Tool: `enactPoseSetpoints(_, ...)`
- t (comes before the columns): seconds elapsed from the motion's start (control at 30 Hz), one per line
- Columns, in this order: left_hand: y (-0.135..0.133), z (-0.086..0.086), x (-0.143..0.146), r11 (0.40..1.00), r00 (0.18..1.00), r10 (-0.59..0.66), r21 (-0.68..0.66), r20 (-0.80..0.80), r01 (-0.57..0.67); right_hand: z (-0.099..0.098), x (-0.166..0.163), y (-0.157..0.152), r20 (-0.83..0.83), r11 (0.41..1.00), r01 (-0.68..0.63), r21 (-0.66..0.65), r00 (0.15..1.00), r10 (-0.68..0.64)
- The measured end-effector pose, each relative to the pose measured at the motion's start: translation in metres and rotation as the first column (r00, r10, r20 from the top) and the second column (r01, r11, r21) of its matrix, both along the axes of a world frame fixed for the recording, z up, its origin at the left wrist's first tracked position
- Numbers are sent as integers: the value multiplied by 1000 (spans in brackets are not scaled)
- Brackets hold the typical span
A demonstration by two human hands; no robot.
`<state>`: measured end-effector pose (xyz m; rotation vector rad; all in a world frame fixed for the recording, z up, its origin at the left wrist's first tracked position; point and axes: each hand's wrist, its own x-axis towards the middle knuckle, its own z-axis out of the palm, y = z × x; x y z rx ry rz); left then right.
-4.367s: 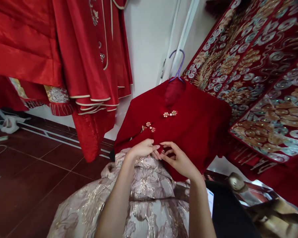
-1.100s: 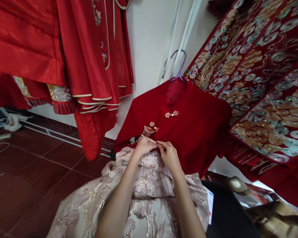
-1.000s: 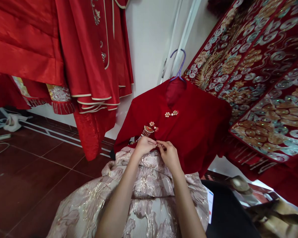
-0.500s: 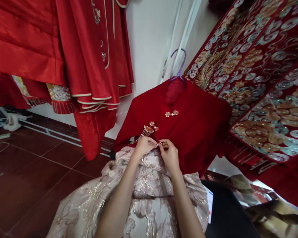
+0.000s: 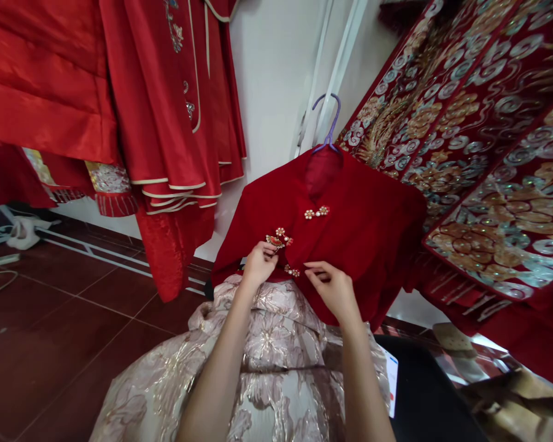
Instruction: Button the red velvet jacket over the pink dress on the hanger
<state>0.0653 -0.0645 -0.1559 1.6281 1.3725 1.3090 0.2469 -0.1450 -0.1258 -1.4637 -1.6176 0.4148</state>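
A dark red jacket (image 5: 368, 245) hangs in front of me, its lower part against a pale floral brocade fabric with gold threads (image 5: 276, 334). Flower-and-pearl clasps sit down its front: an upper clasp (image 5: 316, 212), a middle clasp (image 5: 281, 232) and a lower clasp (image 5: 292, 270). My left hand (image 5: 260, 264) is closed at the fringe of a fan-shaped brooch (image 5: 274, 242) beside the middle clasp; its fingers cover the tassels. To the right of the lower clasp, my right hand (image 5: 334, 287) hovers over the jacket front, thumb and forefinger slightly apart with nothing visible between them.
A purple hanger (image 5: 330, 123) holds the jacket on a white post (image 5: 343, 58). Red garments (image 5: 161, 104) hang at left, and a heavily embroidered red garment (image 5: 502, 153) at right. A phone (image 5: 391, 382) lies on a black surface (image 5: 435, 393). White shoes (image 5: 24, 230) rest at far left.
Both hands have come off the lower clasp, which now shows in full. My left hand moved up and left to the fan-shaped brooch; my right hand drew away to the right.
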Motion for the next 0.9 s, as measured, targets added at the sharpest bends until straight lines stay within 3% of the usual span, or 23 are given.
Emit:
enactPoseSetpoints(0.13, -1, 16, -10, 989, 987, 101, 96, 123, -113, 30, 6, -21, -194, 988, 94, 119, 978, -70)
enactPoseSetpoints(0.33, -8, 22, -6, 995, 999, 19, 97, 32, -22, 40, 3, -30, -329, 967, 163, 194, 940, -92)
enactPoseSetpoints(0.43, -11, 16, -3, 993, 989, -118, 0, -94, 118, 37, -1, -27, -331, 972, 147, 185, 940, -79)
enactPoseSetpoints(0.57, -12, 4, 2, 939, 917, -340, -129, -207, 319, 24, -2, -16, -260, 992, 63, 106, 965, -33)
enactPoseSetpoints(0.73, -12, 0, 6, 937, 916, -346, -125, -201, 326, 0, 1, 0, -3, 998, -37, -58, 999, 37)
enactPoseSetpoints(0.9, -13, 4, 7, 949, 927, -312, -109, -209, 295, -14, 2, 8, 53, 992, -32, -118, 998, 39)
